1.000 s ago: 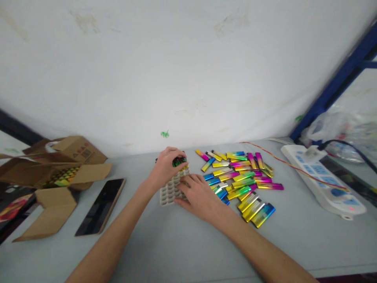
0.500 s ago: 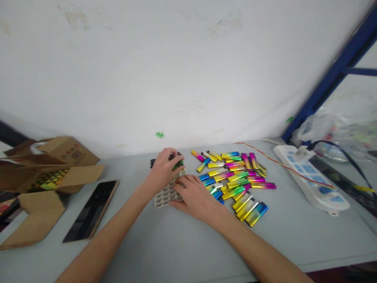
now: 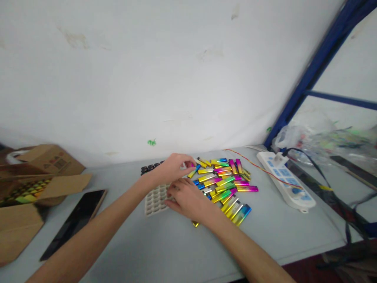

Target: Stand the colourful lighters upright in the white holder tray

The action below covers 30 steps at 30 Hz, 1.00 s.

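A heap of shiny multicoloured lighters (image 3: 225, 181) lies on the grey table (image 3: 147, 251). Left of the heap is a pale tray with rows of small pockets (image 3: 153, 200), and a row of black lighter tops (image 3: 150, 168) stands at its far end. My left hand (image 3: 173, 169) reaches over the tray to the heap's left edge, fingertips pinched on a lighter (image 3: 193, 171) there. My right hand (image 3: 188, 198) lies flat on the tray's right side with its fingers spread. A yellow lighter (image 3: 195, 224) peeks out from under my right wrist.
An open cardboard box (image 3: 44, 173) holding more lighters sits at the far left, with a dark phone (image 3: 75, 220) beside it. A white power strip (image 3: 284, 181) with cables lies to the right, near plastic bags (image 3: 297, 135) and a blue frame (image 3: 312, 70). A white wall stands behind.
My left hand has left the far end of the tray, where it held a green lighter, and moved right to the heap. The view has swung to the right.
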{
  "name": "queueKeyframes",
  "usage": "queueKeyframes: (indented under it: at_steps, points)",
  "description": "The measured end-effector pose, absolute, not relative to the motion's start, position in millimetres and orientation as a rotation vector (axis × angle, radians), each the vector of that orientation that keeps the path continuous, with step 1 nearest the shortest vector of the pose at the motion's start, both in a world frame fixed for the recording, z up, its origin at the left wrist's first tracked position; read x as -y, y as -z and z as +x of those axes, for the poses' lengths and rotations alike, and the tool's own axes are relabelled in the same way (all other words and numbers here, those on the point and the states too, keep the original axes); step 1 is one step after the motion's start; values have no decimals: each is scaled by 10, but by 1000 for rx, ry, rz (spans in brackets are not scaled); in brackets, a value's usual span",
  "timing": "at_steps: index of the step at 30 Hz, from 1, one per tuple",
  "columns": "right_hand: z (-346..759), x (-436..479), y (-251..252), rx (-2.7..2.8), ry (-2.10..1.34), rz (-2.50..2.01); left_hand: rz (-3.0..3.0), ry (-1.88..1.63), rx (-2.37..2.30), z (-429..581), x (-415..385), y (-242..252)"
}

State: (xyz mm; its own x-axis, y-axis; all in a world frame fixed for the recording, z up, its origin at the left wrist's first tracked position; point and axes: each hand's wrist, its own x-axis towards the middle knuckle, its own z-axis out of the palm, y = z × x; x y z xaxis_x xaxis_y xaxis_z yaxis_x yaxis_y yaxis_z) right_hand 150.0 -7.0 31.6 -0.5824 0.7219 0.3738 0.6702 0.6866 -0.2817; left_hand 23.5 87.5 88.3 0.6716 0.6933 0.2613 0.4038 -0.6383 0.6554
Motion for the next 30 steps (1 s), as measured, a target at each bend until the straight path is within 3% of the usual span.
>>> queueKeyframes:
  at_steps: [3,10,21,30]
  points:
    - [1902,-46,-552,2174,-122,-1198,2299,-659,-820,290,-1022,-912]
    - [2817,-162,-821,1326,297,-1461,2502,-694,-819,713,-733,-592]
    - [3009,-180,-650,1225,399,-1498,2846,-301,-889,1527,-410,-238]
    - [2890,-210,-602,1171,484,-1410,2863,-285,-928,1528,-401,-205]
